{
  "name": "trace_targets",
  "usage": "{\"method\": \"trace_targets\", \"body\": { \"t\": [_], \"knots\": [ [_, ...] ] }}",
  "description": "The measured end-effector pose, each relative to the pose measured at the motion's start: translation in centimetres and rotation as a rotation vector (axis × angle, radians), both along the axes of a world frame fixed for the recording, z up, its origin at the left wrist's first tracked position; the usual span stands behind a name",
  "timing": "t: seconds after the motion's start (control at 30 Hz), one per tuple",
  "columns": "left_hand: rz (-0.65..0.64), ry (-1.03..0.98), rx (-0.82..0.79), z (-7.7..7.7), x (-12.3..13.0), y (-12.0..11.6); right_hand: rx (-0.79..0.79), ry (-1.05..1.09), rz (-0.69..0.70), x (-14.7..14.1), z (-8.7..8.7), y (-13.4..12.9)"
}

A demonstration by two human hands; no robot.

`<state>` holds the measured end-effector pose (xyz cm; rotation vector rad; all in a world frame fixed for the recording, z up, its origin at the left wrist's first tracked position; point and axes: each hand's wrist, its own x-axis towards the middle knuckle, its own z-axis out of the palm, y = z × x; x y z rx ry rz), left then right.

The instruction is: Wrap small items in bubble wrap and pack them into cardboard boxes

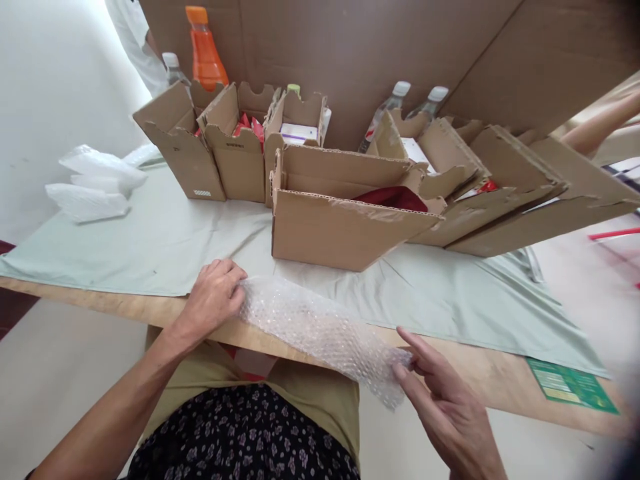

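Note:
A strip of clear bubble wrap [320,327] stretches between my two hands over the table's front edge. My left hand [214,293] grips its left end, with the fingers closed and resting near the cloth. At the lower right end, my right hand [440,387] pinches the wrap between thumb and fingers, with the index finger pointing outward. Just behind the wrap stands a long cardboard box [340,230] with dark red cloth [393,198] inside.
Cardboard bins [240,160] line the back, holding red packets and white boxes. Behind them are an orange bottle [207,57] and clear bottles [387,110]. Folded bubble wrap [95,183] lies on the left of the pale green cloth [150,247]. Another person's arm [605,123] shows at right.

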<state>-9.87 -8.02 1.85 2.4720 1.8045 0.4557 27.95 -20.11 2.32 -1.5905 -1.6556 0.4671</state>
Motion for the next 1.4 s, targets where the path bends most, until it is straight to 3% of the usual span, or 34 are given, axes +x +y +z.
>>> {"method": "trace_targets", "body": {
  "t": [0.1, 0.23, 0.33, 0.43, 0.5, 0.57, 0.7, 0.77, 0.83, 0.9, 1.0, 1.1, 1.17, 1.27, 1.4],
  "knots": [
    [-0.001, -0.068, 0.050, 1.2, -2.3, 0.6, -0.062, 0.084, 0.093, -1.6, 0.1, 0.4],
    [0.084, 0.150, 0.109, 4.7, -4.8, 3.8, -0.259, 0.306, 0.248, -7.6, -0.8, 0.5],
    [0.044, 0.247, 0.091, 7.4, -4.7, 7.7, -0.425, 0.557, 0.306, -13.3, -1.7, 0.8],
    [0.060, 0.179, 0.153, 8.2, -3.3, 11.4, -0.429, 0.599, 0.329, -17.2, -2.1, 2.1],
    [0.106, 0.128, 0.187, 7.2, -2.3, 12.5, -0.368, 0.531, 0.356, -18.2, -2.0, 3.2],
    [0.109, 0.045, 0.194, 5.1, -1.6, 11.7, -0.332, 0.466, 0.384, -18.2, -1.7, 4.1],
    [-0.057, -0.248, 0.161, 0.3, -0.9, 5.0, -0.393, 0.474, 0.388, -17.4, -1.6, 4.6],
    [-0.154, -0.415, 0.050, -1.2, -0.9, 0.8, -0.467, 0.522, 0.398, -17.0, -1.7, 4.6],
    [-0.182, -0.544, -0.050, -1.9, -1.1, -2.3, -0.562, 0.589, 0.430, -16.7, -1.6, 4.7],
    [-0.163, -0.679, -0.155, -2.1, -1.6, -4.0, -0.641, 0.681, 0.467, -16.7, -1.2, 5.2],
    [-0.162, -0.919, -0.327, -2.3, -2.8, -4.5, -0.655, 0.803, 0.487, -17.2, -0.4, 6.8],
    [-0.136, -1.067, -0.396, -2.4, -3.6, -3.9, -0.581, 0.893, 0.455, -18.3, -0.1, 8.9],
    [-0.012, -1.033, -0.334, -2.6, -3.5, -3.6, -0.548, 0.953, 0.419, -19.2, -0.5, 10.1],
    [0.186, -0.839, -0.061, -3.1, -2.7, -3.2, -0.537, 0.973, 0.384, -20.1, -1.7, 11.0],
    [0.170, -0.590, 0.214, -3.8, -1.7, -2.9, -0.422, 0.907, 0.375, -19.9, -2.8, 10.5]
  ]
}}
